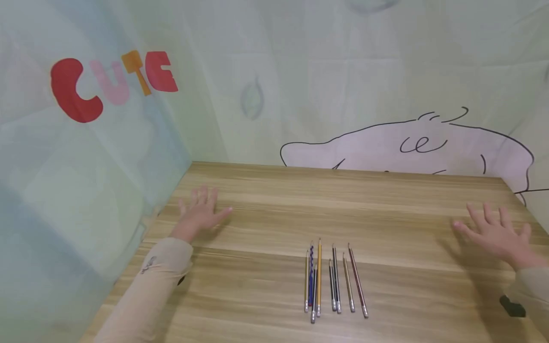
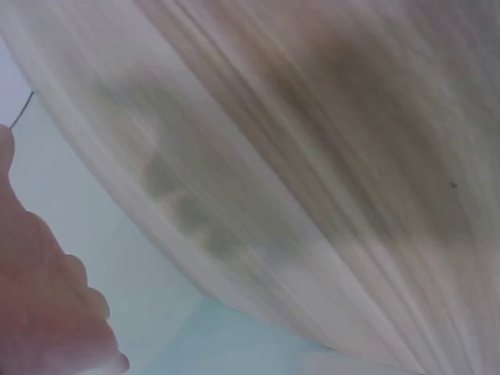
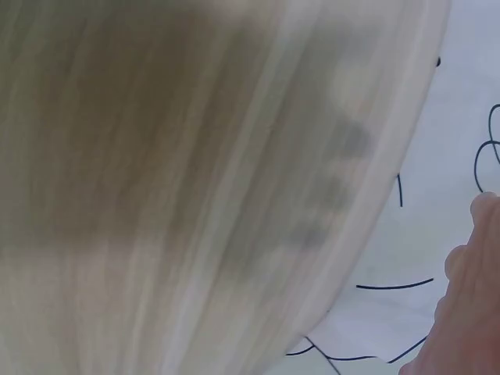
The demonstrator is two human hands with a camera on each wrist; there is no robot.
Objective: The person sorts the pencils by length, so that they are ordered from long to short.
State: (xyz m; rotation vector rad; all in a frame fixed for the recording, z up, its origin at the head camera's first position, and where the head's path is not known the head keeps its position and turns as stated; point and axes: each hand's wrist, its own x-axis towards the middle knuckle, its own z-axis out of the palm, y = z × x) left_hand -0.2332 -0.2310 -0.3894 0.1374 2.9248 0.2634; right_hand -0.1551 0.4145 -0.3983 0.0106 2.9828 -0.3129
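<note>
Over the wooden table (image 1: 253, 290), my left hand (image 1: 198, 216) and right hand (image 1: 499, 238) hover open, fingers spread, holding nothing, while the pencils (image 1: 319, 276) lie between them, closer to my body and slightly nearer the left, pointing roughly away from me, erasers (image 1: 312, 321) towards me.

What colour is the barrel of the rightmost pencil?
The rightmost pencil has a dark red barrel, best seen in the head view.
</note>
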